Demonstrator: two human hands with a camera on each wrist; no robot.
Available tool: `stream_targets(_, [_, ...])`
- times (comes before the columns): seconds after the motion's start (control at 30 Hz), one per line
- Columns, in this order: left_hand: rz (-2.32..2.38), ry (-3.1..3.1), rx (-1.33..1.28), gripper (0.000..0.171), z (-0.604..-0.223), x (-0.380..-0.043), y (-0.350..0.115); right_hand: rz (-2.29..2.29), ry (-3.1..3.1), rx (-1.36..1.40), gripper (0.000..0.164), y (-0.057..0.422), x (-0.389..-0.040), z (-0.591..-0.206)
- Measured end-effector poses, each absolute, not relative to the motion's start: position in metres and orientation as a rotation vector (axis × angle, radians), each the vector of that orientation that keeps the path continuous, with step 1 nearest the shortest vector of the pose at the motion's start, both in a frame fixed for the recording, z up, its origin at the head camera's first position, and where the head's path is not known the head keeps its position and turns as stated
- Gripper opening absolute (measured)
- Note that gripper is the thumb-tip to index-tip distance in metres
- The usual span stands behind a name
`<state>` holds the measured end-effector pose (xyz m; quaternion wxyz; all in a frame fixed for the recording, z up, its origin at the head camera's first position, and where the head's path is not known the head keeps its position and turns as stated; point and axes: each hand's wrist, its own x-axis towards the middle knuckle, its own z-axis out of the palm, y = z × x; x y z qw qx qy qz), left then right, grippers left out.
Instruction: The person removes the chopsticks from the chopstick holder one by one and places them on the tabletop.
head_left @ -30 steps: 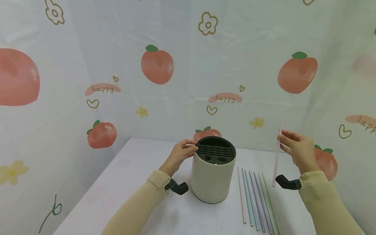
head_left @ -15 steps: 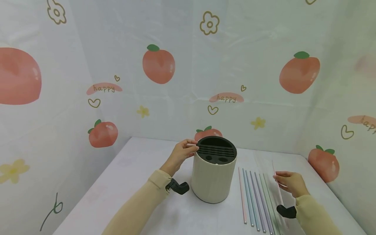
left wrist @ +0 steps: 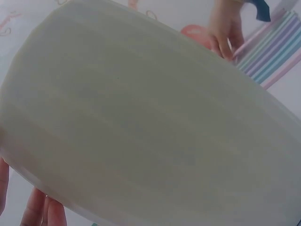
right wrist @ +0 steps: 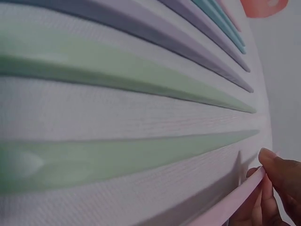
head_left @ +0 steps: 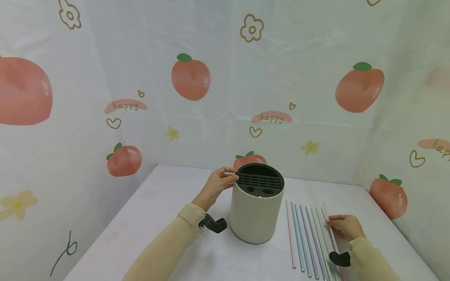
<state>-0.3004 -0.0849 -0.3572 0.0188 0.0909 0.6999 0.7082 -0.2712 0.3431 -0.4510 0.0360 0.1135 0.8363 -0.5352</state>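
A cream utensil holder with a black slotted top stands upright on the white table. My left hand touches the left side of its rim; in the left wrist view my fingers lie against the edge of its wall. To the right, my right hand pinches a pale pink chopstick between thumb and fingers near its far, thin end. This chopstick slants low over the cloth, beside a green chopstick. Part of it is hidden behind the wrist camera in the head view.
Between the holder and my right hand, several pastel chopsticks lie side by side: a pink chopstick, then blue, purple and green ones. A white backdrop printed with peaches rises behind and beside the table.
My right hand has come down and slightly left, bringing the pink chopstick from upright in the air to low beside the green ones. My left hand has stayed at the rim.
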Motion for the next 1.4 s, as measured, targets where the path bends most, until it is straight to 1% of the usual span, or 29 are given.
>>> stream_targets(0.37, [2.190, 2.183, 0.284, 0.026, -0.356, -0.302, -0.085, -1.651, 2.530, 0.355, 0.029, 0.344, -0.272, -0.454])
stream_targets(0.6, [2.193, 2.182, 0.278, 0.027, -0.356, -0.302, -0.085, -1.675, 2.496, 0.278, 0.028, 0.350, -0.277, -0.461])
stream_targets(0.9, [2.194, 2.187, 0.268, 0.026, -0.356, -0.301, -0.085, -1.604, 2.573, 0.362, 0.030, 0.341, -0.277, -0.459])
stream_targets(1.07, [2.203, 2.180, 0.260, 0.027, -0.357, -0.301, -0.084, -1.527, 2.617, 0.376, 0.030, 0.342, -0.277, -0.460])
stream_targets(1.4, [2.185, 2.187, 0.259, 0.027, -0.357, -0.301, -0.084, -1.534, 2.591, 0.360, 0.032, 0.343, -0.278, -0.460])
